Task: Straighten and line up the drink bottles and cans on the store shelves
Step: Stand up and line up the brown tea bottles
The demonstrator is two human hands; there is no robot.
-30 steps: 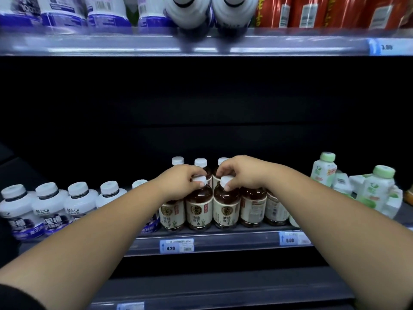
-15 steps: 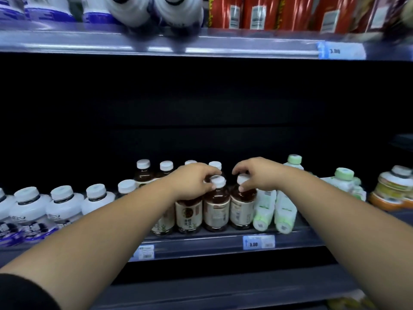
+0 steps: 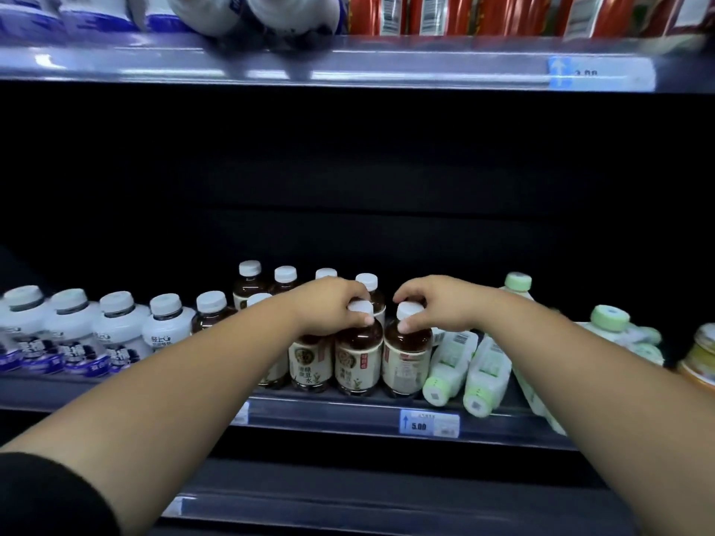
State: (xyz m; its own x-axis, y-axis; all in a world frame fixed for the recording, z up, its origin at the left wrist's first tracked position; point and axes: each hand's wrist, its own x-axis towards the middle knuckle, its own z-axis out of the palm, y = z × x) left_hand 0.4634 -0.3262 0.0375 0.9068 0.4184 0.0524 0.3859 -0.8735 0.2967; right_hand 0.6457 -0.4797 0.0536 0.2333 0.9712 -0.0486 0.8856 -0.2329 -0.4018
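Several brown drink bottles with white caps and cream labels stand in rows on the middle shelf point(image 3: 348, 413). My left hand point(image 3: 329, 303) grips the white cap of a front-row brown bottle point(image 3: 358, 357). My right hand point(image 3: 437, 303) grips the cap of the brown bottle next to it point(image 3: 406, 357). More brown bottles point(image 3: 284, 280) stand behind them. Two white bottles with green ends point(image 3: 449, 365) lie on their sides just right of the brown ones.
White bottles with blue labels point(image 3: 116, 330) line the shelf's left. Upright green-capped bottles point(image 3: 516, 284) and a yellow can point(image 3: 700, 357) are at the right. The upper shelf point(image 3: 387, 63) carries white bottles and red cans. A 5.00 price tag point(image 3: 429, 422) sits on the edge.
The view has shifted right along the shelf. Both hands have moved rightward across the front row and now grip the caps of the two rightmost brown bottles.
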